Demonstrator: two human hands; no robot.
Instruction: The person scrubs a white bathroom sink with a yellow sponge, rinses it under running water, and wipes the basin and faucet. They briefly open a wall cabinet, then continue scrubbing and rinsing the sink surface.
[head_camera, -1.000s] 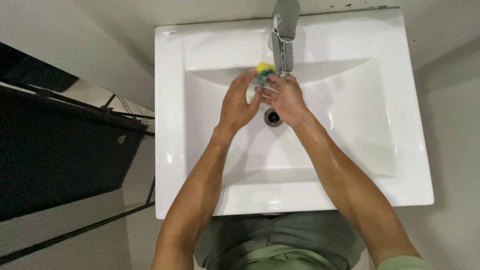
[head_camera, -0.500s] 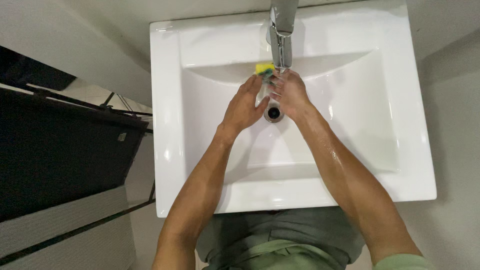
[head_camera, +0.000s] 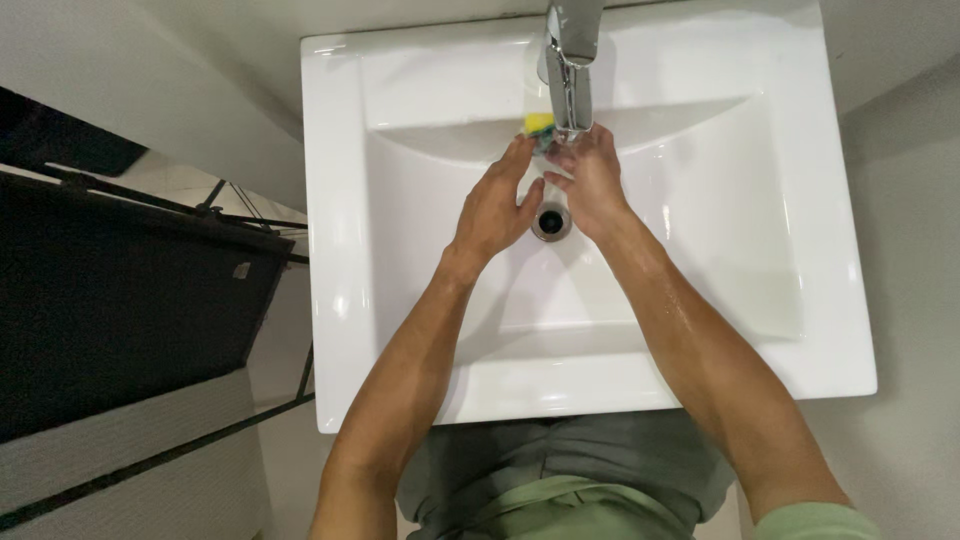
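Both my hands meet over the white sink, just under the chrome tap. My left hand curls around a small clear object, seemingly a glass, mostly hidden between the hands. My right hand is closed on a yellow and green sponge, which sticks out above the fingertips beside the spout. The right forearm is wet and shiny. The round metal drain shows just below the two hands.
The basin has a wide flat rim on all sides. A dark cabinet or panel with a thin black metal frame stands at the left. My grey-green clothing presses against the sink's front edge.
Both hands have shifted slightly right and toward the tap, and the drain below them is now uncovered. The sponge sits closer to the spout.
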